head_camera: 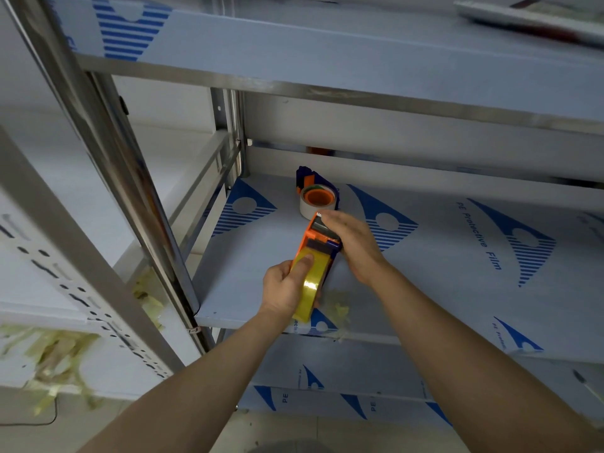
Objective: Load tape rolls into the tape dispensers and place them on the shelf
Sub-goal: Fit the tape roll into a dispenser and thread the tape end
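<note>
My left fingers (305,261) curl round the yellow tape roll (310,289) seated in the orange tape dispenser (318,238), thumb on top. My right fingers (330,219) wrap that dispenser's cutter end. Under it is the shelf (261,256). Just behind it stands a blue dispenser (305,178) carrying a white tape roll (307,209). I count two dispensers and two rolls.

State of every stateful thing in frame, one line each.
Left hand: grips the yellow tape roll.
Right hand: holds the near dispenser at its front end.
Near dispenser: loaded, held at the shelf; contact unclear.
Yellow tape roll: seated in near dispenser.
Far dispenser: loaded with pale roll, on its side, untouched.
Shelf: covered in protective film.
</note>
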Action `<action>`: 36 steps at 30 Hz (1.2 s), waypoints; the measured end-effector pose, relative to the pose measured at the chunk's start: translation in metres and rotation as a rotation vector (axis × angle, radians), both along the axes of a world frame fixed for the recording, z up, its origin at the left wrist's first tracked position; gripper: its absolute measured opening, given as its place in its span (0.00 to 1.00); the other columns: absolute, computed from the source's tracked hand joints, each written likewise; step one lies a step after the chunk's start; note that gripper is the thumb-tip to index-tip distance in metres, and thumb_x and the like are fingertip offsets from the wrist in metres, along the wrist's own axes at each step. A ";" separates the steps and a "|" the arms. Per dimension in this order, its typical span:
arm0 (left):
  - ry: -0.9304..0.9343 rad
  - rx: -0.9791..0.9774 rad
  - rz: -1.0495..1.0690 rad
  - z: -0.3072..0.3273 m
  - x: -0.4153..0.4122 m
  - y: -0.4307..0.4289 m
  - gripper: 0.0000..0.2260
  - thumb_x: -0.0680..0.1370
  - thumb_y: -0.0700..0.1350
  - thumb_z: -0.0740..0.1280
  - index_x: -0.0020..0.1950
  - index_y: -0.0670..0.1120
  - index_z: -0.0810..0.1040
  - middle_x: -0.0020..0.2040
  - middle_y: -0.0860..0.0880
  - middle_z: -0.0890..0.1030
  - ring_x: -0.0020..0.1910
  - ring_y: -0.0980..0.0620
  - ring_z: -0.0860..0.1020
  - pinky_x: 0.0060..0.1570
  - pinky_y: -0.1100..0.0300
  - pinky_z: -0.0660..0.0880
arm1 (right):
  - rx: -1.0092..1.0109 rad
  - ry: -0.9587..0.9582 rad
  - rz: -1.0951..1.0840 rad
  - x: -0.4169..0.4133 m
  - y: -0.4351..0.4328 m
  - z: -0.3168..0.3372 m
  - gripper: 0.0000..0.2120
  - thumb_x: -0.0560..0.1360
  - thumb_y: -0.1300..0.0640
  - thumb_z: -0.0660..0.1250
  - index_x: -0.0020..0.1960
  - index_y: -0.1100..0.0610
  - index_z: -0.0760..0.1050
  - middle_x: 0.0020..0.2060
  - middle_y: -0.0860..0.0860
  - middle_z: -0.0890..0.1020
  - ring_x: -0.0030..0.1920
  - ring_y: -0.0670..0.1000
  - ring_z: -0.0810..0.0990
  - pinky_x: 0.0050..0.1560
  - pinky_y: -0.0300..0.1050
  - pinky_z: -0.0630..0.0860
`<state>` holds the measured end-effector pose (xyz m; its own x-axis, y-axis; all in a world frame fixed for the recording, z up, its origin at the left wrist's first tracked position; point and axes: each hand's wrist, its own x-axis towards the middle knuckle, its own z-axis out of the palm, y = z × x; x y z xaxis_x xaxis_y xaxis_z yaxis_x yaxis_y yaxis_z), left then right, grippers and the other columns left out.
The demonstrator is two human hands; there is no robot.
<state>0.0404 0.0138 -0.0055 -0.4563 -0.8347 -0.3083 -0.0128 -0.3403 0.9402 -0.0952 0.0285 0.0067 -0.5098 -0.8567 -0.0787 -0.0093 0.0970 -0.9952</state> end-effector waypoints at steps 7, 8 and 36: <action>0.002 0.023 0.007 -0.002 0.000 0.000 0.11 0.78 0.45 0.64 0.38 0.41 0.73 0.32 0.44 0.76 0.18 0.58 0.75 0.18 0.68 0.70 | 0.005 -0.061 0.006 -0.006 -0.001 0.003 0.08 0.78 0.57 0.63 0.54 0.55 0.79 0.45 0.50 0.82 0.46 0.48 0.81 0.45 0.39 0.77; 0.000 0.021 0.005 -0.002 0.000 0.000 0.11 0.78 0.45 0.65 0.37 0.41 0.73 0.32 0.43 0.76 0.18 0.58 0.75 0.18 0.68 0.70 | -0.015 -0.106 0.014 -0.007 0.001 0.001 0.09 0.78 0.59 0.62 0.55 0.55 0.79 0.45 0.50 0.82 0.46 0.47 0.81 0.46 0.39 0.77; 0.011 0.108 0.121 -0.007 0.001 -0.023 0.11 0.77 0.50 0.64 0.40 0.44 0.74 0.36 0.43 0.79 0.33 0.48 0.78 0.37 0.58 0.75 | 0.055 -0.093 -0.145 0.005 0.008 -0.009 0.12 0.78 0.55 0.59 0.59 0.59 0.73 0.50 0.51 0.76 0.56 0.50 0.75 0.61 0.44 0.70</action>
